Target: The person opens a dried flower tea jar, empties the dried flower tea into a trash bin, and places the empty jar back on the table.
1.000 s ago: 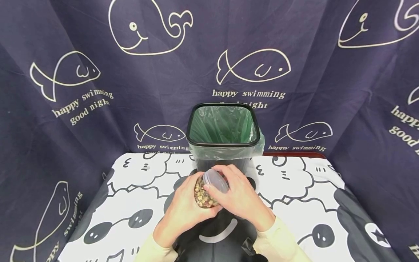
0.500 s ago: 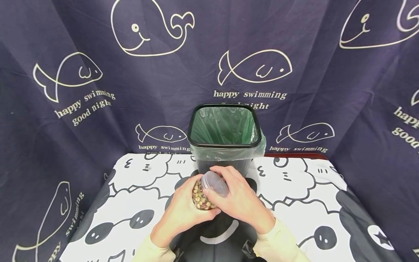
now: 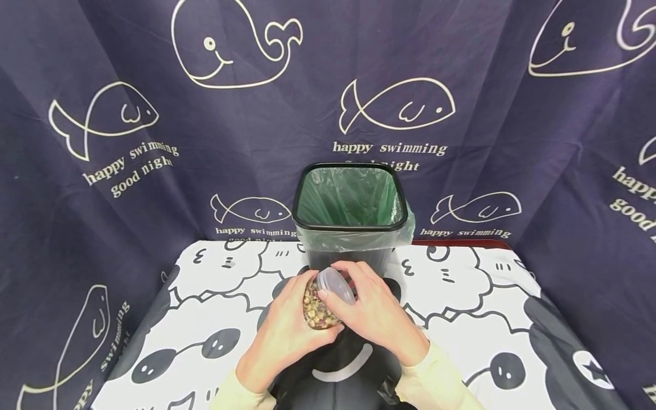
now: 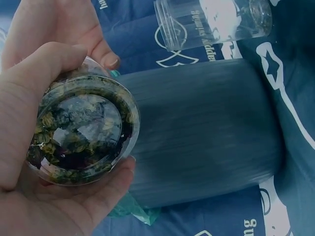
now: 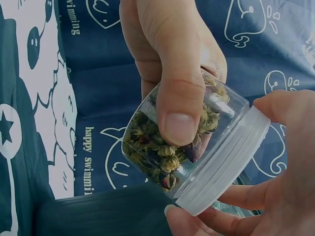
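Observation:
A clear jar of dried flower buds is tilted in front of the bin. My left hand grips its body, thumb across the side in the right wrist view. On the jar's mouth sits a translucent screw lid, which the fingers and thumb of my right hand grip round its edge. Yellowish and dark red buds show through the wall. In the left wrist view the jar's round base faces the camera, and my left thumb and fingers curl round it.
A dark bin with a black rim and a green plastic bag stands just beyond my hands on the patterned cloth. A second clear jar shows in the left wrist view. Behind hangs a navy curtain.
Both hands keep their grip on the jar and lid and shift only slightly. The lid stays on the jar's mouth throughout.

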Tool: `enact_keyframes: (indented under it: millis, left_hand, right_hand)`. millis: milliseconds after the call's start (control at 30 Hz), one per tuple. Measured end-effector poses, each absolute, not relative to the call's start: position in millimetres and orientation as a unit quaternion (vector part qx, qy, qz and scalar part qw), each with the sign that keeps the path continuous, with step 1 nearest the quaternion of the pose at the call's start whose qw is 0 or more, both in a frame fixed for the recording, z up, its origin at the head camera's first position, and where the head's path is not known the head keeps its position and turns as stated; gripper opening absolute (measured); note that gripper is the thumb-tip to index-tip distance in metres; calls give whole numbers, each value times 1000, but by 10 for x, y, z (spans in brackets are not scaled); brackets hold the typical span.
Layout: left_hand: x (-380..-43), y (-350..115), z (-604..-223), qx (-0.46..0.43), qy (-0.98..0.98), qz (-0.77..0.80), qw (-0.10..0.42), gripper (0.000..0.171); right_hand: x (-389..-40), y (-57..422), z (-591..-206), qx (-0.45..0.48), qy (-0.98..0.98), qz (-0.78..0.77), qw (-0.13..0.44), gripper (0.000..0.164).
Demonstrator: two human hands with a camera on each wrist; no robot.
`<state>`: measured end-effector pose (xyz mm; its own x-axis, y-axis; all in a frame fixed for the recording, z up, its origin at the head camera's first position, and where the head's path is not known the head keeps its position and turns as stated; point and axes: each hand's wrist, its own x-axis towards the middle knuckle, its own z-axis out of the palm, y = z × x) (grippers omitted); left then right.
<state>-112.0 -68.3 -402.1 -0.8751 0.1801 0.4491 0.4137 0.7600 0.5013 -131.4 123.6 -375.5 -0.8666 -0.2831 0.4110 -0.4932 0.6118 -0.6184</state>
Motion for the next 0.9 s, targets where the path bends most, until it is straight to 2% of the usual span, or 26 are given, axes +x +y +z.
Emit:
enact_keyframes:
  millis: [133,533,733,900]
  left_hand:
    - [-1120,-708,-4011,-171,-912,-327,179,95]
    - [-1154,-840,-4023,-178,-885,-422,82,91]
    - [-1151,-857,-4039,-179,-886,-421,73,90]
    - [-1140,-846,-4039,-179,-891,-406,97,91]
  right_hand:
    - [-1312,1234,-3754,225,-886,382,140,52]
    - [-1284,1237,-3778,290,-866,377,156,57]
    - [-1280,1231,-3796,300,-863,378,150,59]
    - [-1287,1208,-3799,288,-868,372,157,62]
